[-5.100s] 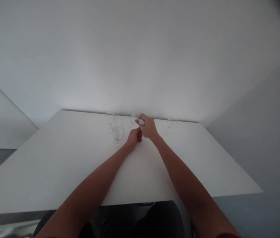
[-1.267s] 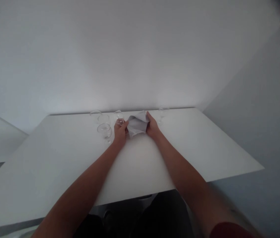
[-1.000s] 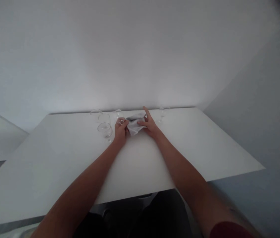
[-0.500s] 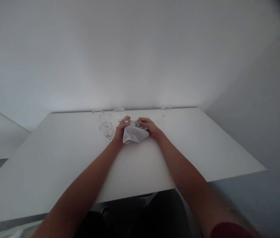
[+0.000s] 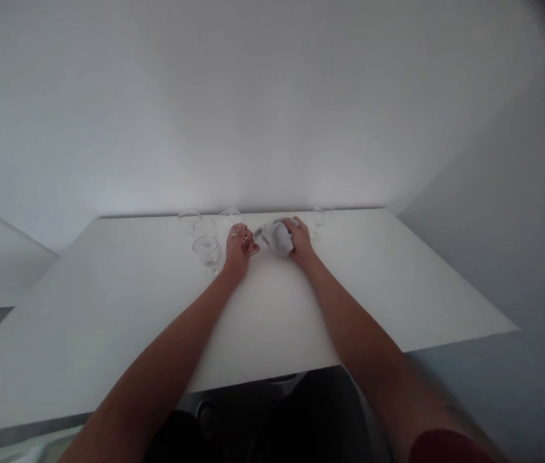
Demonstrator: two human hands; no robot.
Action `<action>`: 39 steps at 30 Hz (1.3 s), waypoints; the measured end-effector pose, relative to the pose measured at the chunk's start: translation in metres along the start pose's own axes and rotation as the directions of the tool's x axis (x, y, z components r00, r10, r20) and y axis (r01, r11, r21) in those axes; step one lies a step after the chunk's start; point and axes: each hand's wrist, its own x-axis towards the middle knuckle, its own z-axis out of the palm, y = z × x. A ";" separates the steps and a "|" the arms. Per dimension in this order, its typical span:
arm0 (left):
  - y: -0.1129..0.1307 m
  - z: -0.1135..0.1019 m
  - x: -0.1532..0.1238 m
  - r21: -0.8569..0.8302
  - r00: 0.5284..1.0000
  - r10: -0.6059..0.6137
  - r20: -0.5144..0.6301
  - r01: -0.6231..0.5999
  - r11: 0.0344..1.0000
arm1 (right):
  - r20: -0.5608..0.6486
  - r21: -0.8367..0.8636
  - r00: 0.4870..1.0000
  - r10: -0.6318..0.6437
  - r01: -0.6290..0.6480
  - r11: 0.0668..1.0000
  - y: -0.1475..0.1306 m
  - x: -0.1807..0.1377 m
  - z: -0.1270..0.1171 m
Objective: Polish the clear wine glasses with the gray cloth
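My left hand (image 5: 238, 245) is closed around a clear wine glass (image 5: 254, 251), mostly hidden by the fingers; a bit of it shows at the hand's right side. A bunched light-grey cloth (image 5: 276, 238) is gripped in my right hand (image 5: 300, 236). The cloth lies between both hands, close to the glass, but I cannot tell whether they touch. Left of my left hand stands an upright stemmed wine glass (image 5: 207, 251).
More clear glasses stand behind it, one glass (image 5: 189, 218) at the back left and another glass (image 5: 231, 215) beyond my left hand. A further glass (image 5: 319, 215) is behind my right hand. The white table (image 5: 272, 321) meets a pale wall (image 5: 272, 128).
The cloth has come off toward the right with my right hand and is bunched smaller. My left hand no longer touches the cloth and has turned, showing part of the glass.
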 end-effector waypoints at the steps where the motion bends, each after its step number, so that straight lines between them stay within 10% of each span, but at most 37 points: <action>1: -0.001 0.000 0.000 -0.002 1.000 0.003 0.012 -0.003 1.000 | -0.139 -0.082 0.987 -0.086 0.075 0.994 0.002 0.001 0.001; 7: -0.008 -0.003 -0.001 0.110 0.998 -0.036 0.050 0.031 0.993 | -0.299 -0.330 0.911 -0.285 0.182 0.926 -0.001 -0.007 0.013; 13: -0.012 -0.005 -0.007 0.435 0.992 0.000 0.128 -0.056 0.898 | -0.182 -0.023 0.965 -0.189 0.188 0.982 -0.003 -0.005 0.016; 23: -0.007 -0.007 -0.008 0.705 0.978 0.208 -0.018 -0.135 0.696 | 0.032 -0.424 0.856 -0.516 0.479 0.768 -0.023 -0.021 0.008; 33: -0.007 -0.007 -0.010 0.713 0.966 0.249 -0.073 -0.124 0.690 | -0.144 0.035 0.982 -0.122 0.128 0.991 0.005 0.000 0.004; 39: -0.006 -0.005 -0.010 0.739 0.978 0.190 -0.091 -0.062 0.671 | 0.005 -0.167 0.945 -0.327 0.323 0.931 -0.008 -0.005 0.002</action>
